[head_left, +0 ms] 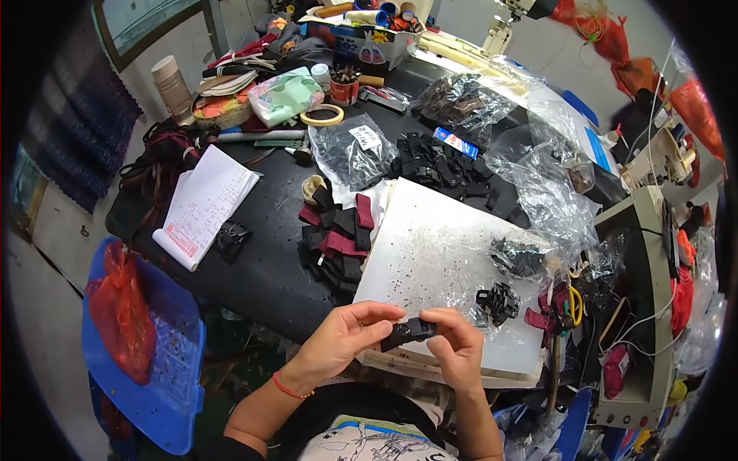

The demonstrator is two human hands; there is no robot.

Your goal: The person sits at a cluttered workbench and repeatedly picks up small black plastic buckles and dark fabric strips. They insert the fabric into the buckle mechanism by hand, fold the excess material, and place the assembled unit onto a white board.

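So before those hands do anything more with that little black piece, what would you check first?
1. Both hands on the black strap piece: left hand and right hand pinch its ends. Ok.
2. Piece held clear of the white work board: ok.
3. Free board space in front: ok.
4. More parts within reach: pile of black and maroon strap pieces lies beside the board. Ok.
5. Black clips lie apart from the hands: ok.
6. Piece's orientation or fold: cannot tell, too small.

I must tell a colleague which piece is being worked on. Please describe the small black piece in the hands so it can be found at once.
Start at the white board on the black table. At its near edge, the left hand and right hand pinch one small black piece between them, the only one lifted off the surface.
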